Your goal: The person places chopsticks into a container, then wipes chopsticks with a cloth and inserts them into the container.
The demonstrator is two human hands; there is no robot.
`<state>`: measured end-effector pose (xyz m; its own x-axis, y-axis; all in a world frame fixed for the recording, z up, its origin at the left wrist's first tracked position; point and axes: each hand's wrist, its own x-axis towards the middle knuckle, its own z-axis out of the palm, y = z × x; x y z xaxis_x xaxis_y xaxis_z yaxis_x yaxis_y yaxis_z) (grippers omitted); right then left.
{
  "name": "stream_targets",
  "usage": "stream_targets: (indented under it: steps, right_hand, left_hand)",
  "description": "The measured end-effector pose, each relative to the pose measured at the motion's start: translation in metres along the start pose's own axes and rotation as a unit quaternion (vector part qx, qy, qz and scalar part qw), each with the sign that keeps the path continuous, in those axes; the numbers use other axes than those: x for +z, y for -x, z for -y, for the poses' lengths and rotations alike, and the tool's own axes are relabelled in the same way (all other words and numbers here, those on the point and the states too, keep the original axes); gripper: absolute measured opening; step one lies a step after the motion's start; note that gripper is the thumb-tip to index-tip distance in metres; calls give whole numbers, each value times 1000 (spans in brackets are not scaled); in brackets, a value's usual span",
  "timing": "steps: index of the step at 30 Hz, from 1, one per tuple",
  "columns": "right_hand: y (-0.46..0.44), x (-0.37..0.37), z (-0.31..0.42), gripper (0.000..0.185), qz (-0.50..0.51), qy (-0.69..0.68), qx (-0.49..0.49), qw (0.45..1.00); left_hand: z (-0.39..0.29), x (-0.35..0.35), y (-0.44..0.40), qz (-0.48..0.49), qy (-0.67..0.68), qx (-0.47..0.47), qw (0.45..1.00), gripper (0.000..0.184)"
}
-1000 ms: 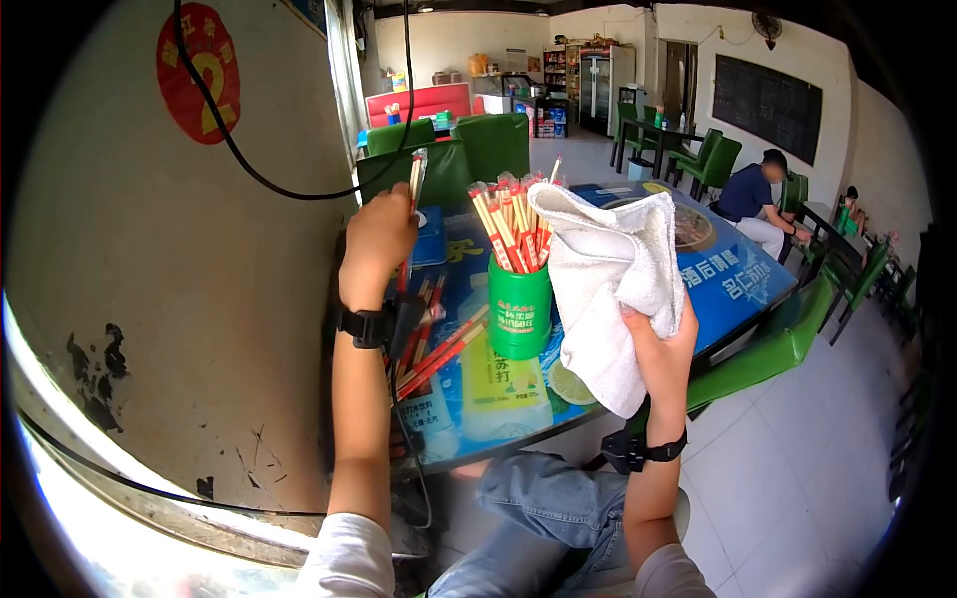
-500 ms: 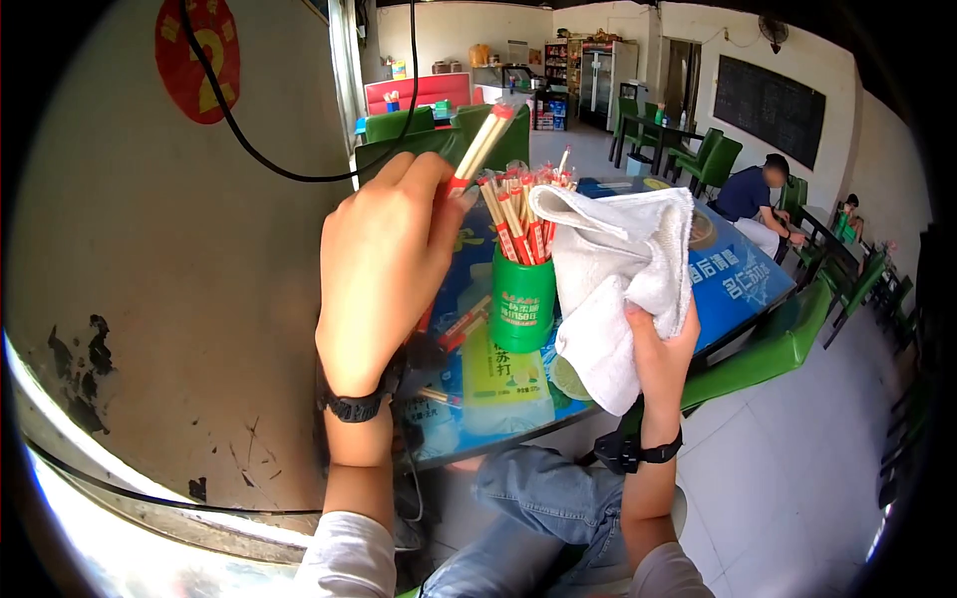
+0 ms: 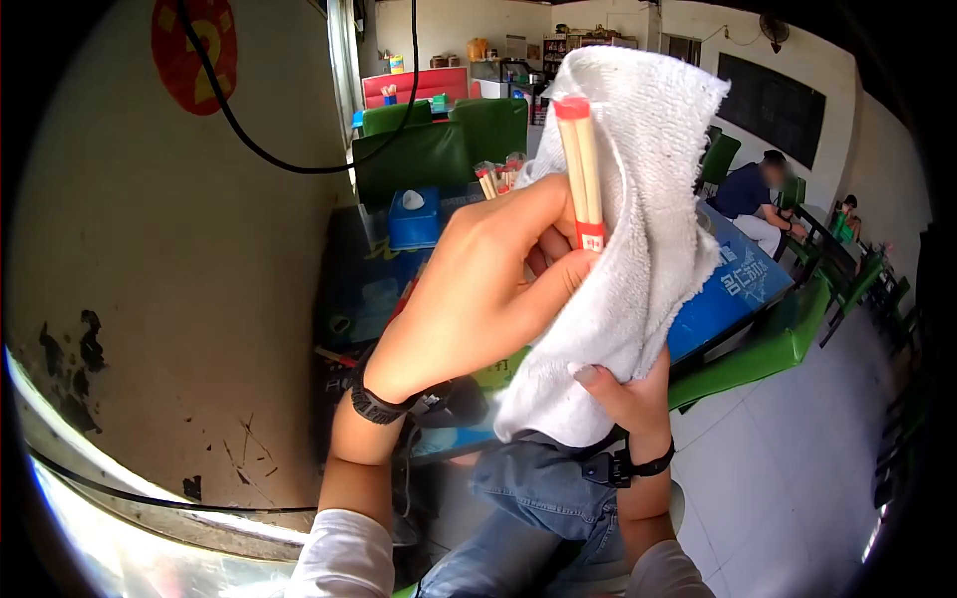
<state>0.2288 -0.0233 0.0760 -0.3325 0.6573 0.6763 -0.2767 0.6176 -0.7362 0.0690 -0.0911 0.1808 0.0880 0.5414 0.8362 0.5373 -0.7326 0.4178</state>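
Between the thumb and fingers of my left hand (image 3: 488,274) is a wrapped pair of chopsticks (image 3: 584,169), held upright with a red end at the top. My right hand (image 3: 638,394) grips a white cloth (image 3: 648,179) from below, thumb in front, its other fingers hidden. The cloth stands spread up behind the chopsticks, close to them; whether they touch I cannot tell. More wrapped chopsticks (image 3: 488,179) show their tips past my left hand, and the cloth and hand hide their holder.
The blue printed table (image 3: 688,324) lies beneath my hands, with a blue tissue box (image 3: 414,221) toward its far side. A wall (image 3: 189,299) stands close on the left. Green chairs (image 3: 768,349) surround the table. A seated person (image 3: 748,199) is at another table on the right.
My left hand has moved right with the chopsticks, bringing them in front of the cloth. The cloth has been raised and opened out, and it now covers the green holder.
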Motion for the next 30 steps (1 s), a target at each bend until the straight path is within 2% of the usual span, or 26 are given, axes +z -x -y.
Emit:
stream_targets:
  steps: [1,4,5,6,7,8,11,12,14,16,18,20,22,26,27,30]
  right_hand:
    - [-2,2,-3,65,-15,14,5,1000]
    - [-4,0,-5,60,-62,-11,3,998]
    - [-5,0,-6,59,-77,-31,0,997]
    - [-5,-1,-7,59,-94,-27,-18,995]
    - [-5,-2,-9,58,-109,-21,-35,993]
    - [-5,-4,-9,57,-124,-13,-51,991]
    - [-6,-6,-2,54,-107,-9,-27,994]
    - [-7,-6,-1,54,-99,-9,-16,995]
    - [-8,-6,-6,53,-81,-1,-4,997]
    - [-8,-6,-7,53,-60,12,6,998]
    - [-8,-4,-6,53,-38,32,15,999]
    - [-7,-4,-5,54,-30,51,-4,998]
    - [-5,-3,-9,54,-44,56,-22,997]
    - [-7,-5,-8,54,-37,34,-8,999]
    - [-7,-6,-12,51,-29,38,-6,999]
    - [-12,-6,-9,54,58,51,31,997]
  left_hand:
    - [1,0,0,-3,9,-9,1000,14]
    - [11,-1,-2,108,-52,-3,993,12]
    - [17,-2,-2,168,-83,22,982,23]
    - [22,2,-1,206,-97,30,973,20]
    - [21,4,-3,199,-106,32,974,19]
    - [20,5,-4,192,-113,33,974,19]
    - [8,6,-6,78,-10,-39,996,8]
    - [10,8,-5,10,2,-3,1000,9]
    - [10,8,-6,-69,82,-40,993,9]
    - [15,7,-5,-113,75,-23,990,10]
    - [7,8,-2,-60,69,-83,992,11]
    - [8,14,0,29,43,-83,995,10]
    - [6,21,-1,48,27,-63,996,9]
    - [14,17,-2,-63,62,-25,996,10]
    - [12,13,-3,-107,130,-17,986,9]
    - [5,-4,-3,-214,204,16,955,13]
